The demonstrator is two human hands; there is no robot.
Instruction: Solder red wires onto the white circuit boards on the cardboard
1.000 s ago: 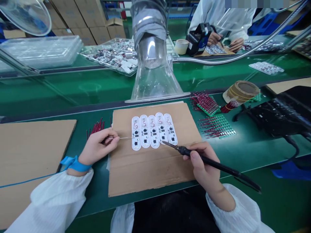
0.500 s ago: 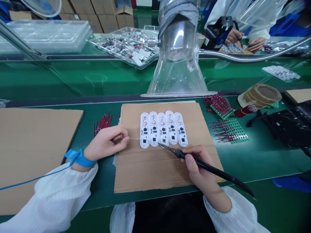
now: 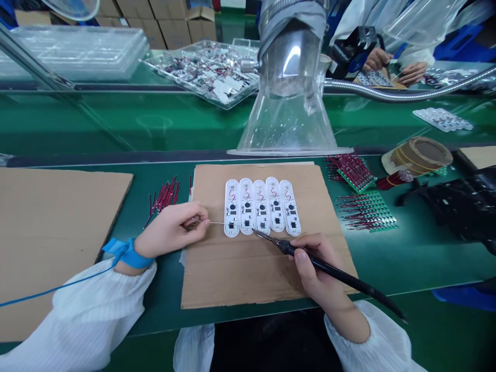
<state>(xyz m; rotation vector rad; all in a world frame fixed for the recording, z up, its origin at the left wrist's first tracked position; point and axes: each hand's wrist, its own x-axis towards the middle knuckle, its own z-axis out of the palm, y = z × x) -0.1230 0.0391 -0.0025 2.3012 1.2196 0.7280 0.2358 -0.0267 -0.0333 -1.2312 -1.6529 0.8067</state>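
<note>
Several white oblong circuit boards [image 3: 262, 207] lie side by side on a cardboard sheet [image 3: 251, 268]. My left hand [image 3: 172, 230] pinches a thin solder wire [image 3: 216, 222], whose tip reaches the lower end of the leftmost board. My right hand [image 3: 318, 268] is closed round a black soldering iron [image 3: 329, 271]; its tip sits at the bottom edge of the boards, near the middle one. A blue wrist strap [image 3: 124, 252] with a cord is on my left wrist.
A clear fume hood [image 3: 289, 113] stands just behind the cardboard. Red wire pieces [image 3: 165, 195] lie left of it, green boards with red wires [image 3: 364, 209] and a tape roll [image 3: 420, 153] to the right. Another cardboard sheet [image 3: 50, 227] lies far left. Another person's hands [image 3: 387, 64] work across the table.
The soldering iron tip moved left along the boards' lower edge, from the right-hand boards to the middle one. My left hand stays with the wire at the leftmost board. The view shifted.
</note>
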